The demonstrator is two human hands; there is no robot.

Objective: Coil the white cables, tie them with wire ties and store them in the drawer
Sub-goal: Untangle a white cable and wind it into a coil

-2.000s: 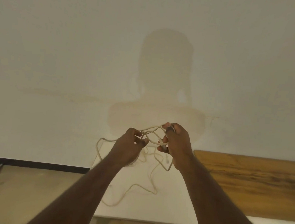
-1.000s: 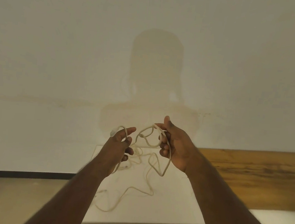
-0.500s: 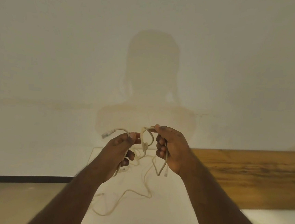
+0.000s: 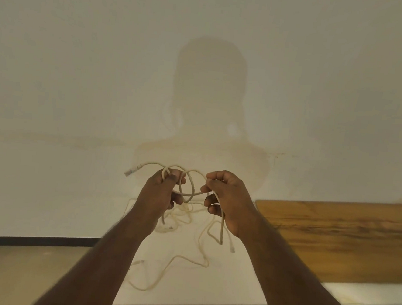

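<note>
White cable (image 4: 187,187): light, limp, springy; loops tend to unwind unless pinched where the turns cross.

Thin cream cord with a small connector (image 4: 130,171) sticking out left, held in the air above the white surface (image 4: 231,289). Left hand (image 4: 161,192) pinches the gathered loops; right hand (image 4: 227,198) grips the trailing run. More cables (image 4: 173,266) lie loose below.

A white tabletop (image 4: 239,287) carries loose white cables (image 4: 176,259), beside a wooden board (image 4: 348,238).
</note>
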